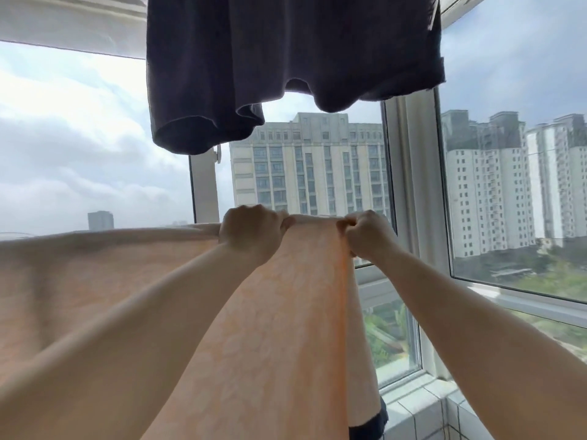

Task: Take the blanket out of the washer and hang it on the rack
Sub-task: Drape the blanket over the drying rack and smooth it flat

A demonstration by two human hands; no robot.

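Two bare forearms reach up and forward, and between them runs the peach blanket (279, 312), pulled taut from below up to its top edge. Left hand (251, 231) has its fingers curled tight over that top edge; right hand (368, 233) pinches the same edge just beside it, fingers clamped on the cloth. Off to the left the blanket spreads wide and level, covering the lower window. Its right edge falls straight down, with open room beside it above the tiled sill (422, 404). Overhead a dark garment (286, 52) hangs low, near the hands. Beyond, the window frame (409, 185), then an apartment block (308, 163).
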